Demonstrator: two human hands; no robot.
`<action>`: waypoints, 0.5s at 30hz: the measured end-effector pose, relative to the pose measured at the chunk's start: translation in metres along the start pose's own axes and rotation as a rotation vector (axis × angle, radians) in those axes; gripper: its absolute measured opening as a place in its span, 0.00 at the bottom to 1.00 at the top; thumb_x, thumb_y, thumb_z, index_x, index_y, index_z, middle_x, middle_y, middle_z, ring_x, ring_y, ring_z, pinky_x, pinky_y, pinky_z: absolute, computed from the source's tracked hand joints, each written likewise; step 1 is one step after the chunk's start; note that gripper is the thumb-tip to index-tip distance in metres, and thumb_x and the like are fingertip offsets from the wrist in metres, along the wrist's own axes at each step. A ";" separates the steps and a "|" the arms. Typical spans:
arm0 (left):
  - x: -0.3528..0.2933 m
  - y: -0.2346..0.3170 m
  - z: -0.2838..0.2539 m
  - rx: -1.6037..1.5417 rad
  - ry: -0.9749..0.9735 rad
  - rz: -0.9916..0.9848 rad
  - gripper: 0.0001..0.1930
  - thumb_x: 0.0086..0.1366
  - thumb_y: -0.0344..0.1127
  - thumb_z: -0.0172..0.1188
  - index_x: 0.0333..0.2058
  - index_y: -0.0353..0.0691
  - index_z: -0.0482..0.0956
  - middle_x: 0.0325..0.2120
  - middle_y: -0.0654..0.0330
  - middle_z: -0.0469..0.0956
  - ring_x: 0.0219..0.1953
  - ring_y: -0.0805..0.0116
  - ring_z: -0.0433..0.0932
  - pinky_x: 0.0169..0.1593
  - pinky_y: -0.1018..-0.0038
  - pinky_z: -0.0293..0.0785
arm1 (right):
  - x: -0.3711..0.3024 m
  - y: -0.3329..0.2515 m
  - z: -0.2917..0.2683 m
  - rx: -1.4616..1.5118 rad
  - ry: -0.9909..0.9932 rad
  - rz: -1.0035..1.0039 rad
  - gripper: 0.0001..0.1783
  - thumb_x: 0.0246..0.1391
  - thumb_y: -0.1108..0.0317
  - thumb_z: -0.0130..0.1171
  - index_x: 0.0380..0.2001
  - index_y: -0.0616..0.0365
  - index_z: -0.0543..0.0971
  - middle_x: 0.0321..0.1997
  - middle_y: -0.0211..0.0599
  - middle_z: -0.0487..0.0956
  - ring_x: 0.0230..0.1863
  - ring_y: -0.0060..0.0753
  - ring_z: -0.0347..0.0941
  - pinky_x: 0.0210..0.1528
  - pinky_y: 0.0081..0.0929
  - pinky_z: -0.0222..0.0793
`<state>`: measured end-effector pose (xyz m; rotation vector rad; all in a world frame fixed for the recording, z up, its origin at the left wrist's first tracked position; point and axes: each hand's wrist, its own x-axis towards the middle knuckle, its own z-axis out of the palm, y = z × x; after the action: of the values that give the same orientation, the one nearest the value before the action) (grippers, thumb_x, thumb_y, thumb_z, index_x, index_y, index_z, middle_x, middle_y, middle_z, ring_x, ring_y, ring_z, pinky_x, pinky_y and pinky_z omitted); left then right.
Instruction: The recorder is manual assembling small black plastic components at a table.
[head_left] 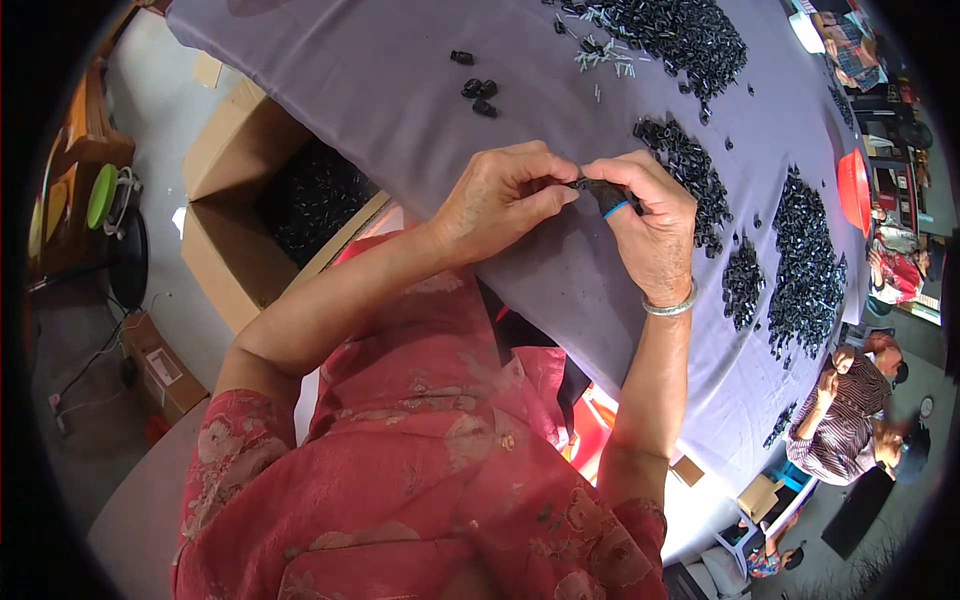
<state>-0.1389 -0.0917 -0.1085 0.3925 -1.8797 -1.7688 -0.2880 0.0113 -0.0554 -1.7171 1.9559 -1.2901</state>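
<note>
Over the grey cloth-covered table my two hands meet at the fingertips. My left hand [505, 200] pinches one end of a small black part [578, 184]. From the other side my right hand [652, 225] grips the same part between thumb and forefinger; its exact kind is too small to tell. A black finger cover [606, 196] with a blue edge sits on my right thumb, and a light bangle [670, 303] circles that wrist. Just right of this hand lies a pile of small black parts [690, 165]. Several loose black pieces [480, 90] lie beyond my left hand.
More piles of black parts [805, 265] spread along the table [400, 90], with small pale pins [605, 60] at the far side. An open cardboard box [225, 250] of black parts stands at the left. A red basin [853, 190] and other people [845, 415] are at the right.
</note>
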 end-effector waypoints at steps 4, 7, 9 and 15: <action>0.000 0.001 -0.001 -0.008 0.006 -0.030 0.07 0.63 0.24 0.59 0.41 0.33 0.79 0.30 0.68 0.70 0.30 0.82 0.68 0.33 0.81 0.66 | 0.000 0.001 0.003 0.024 0.004 -0.002 0.12 0.43 0.85 0.61 0.32 0.59 0.81 0.28 0.32 0.79 0.29 0.26 0.76 0.32 0.21 0.71; 0.001 -0.005 0.001 -0.014 0.068 0.035 0.09 0.60 0.25 0.62 0.39 0.32 0.79 0.25 0.64 0.73 0.25 0.80 0.69 0.30 0.80 0.67 | -0.001 0.000 0.002 0.039 -0.035 0.036 0.11 0.47 0.86 0.58 0.34 0.62 0.81 0.31 0.30 0.77 0.32 0.19 0.72 0.36 0.16 0.68; 0.001 -0.009 0.004 -0.078 0.071 0.004 0.11 0.59 0.24 0.62 0.42 0.34 0.77 0.25 0.66 0.72 0.25 0.80 0.69 0.29 0.80 0.67 | -0.002 0.002 0.002 0.045 -0.039 0.033 0.12 0.48 0.87 0.58 0.35 0.62 0.81 0.30 0.29 0.77 0.32 0.19 0.71 0.36 0.15 0.67; 0.000 -0.002 0.001 -0.120 0.004 -0.028 0.22 0.61 0.20 0.59 0.54 0.37 0.69 0.29 0.69 0.69 0.31 0.83 0.69 0.35 0.84 0.67 | -0.001 0.005 0.004 0.083 -0.014 0.017 0.14 0.42 0.86 0.60 0.33 0.59 0.82 0.28 0.33 0.78 0.29 0.26 0.76 0.33 0.21 0.71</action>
<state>-0.1398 -0.0908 -0.1107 0.3790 -1.7621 -1.8868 -0.2879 0.0102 -0.0617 -1.6620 1.8774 -1.3301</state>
